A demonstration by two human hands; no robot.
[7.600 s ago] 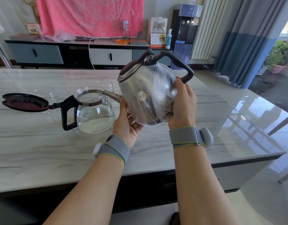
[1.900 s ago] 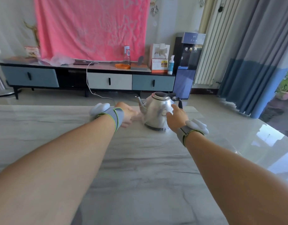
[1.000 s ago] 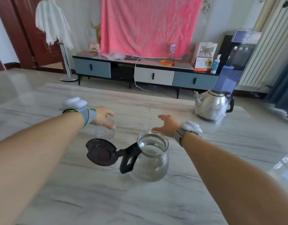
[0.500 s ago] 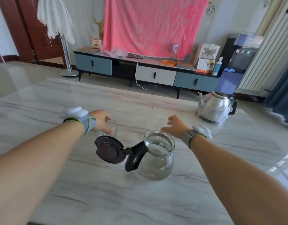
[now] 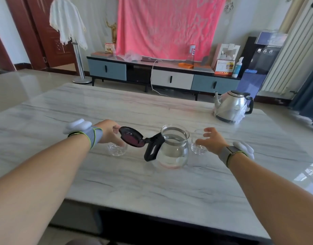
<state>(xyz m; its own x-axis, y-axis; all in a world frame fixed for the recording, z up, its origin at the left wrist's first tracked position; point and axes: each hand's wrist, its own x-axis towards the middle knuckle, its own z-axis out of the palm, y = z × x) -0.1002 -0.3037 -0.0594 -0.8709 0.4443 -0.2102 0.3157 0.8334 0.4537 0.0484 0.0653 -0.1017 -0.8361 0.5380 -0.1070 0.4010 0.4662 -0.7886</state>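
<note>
A glass carafe (image 5: pixel 175 147) holding water stands mid-table, with a black handle and its dark hinged lid (image 5: pixel 132 137) flipped open to the left. My left hand (image 5: pixel 108 131) grips a small clear glass (image 5: pixel 116 149) from above, just left of and below the lid. My right hand (image 5: pixel 211 140) holds a second small glass (image 5: pixel 196 147) between thumb and fingers, right beside the carafe. Both glasses rest on the marble table (image 5: pixel 152 188).
A steel kettle (image 5: pixel 231 106) wrapped in clear plastic stands near the table's far right corner. Beyond the table are a low TV cabinet (image 5: pixel 162 76), a pink cloth on the wall and a water dispenser (image 5: pixel 258 59).
Both hands took hold of the small glasses behind the carafe and drew them nearer, one to each side of it. The kettle was set down at the far right earlier.
</note>
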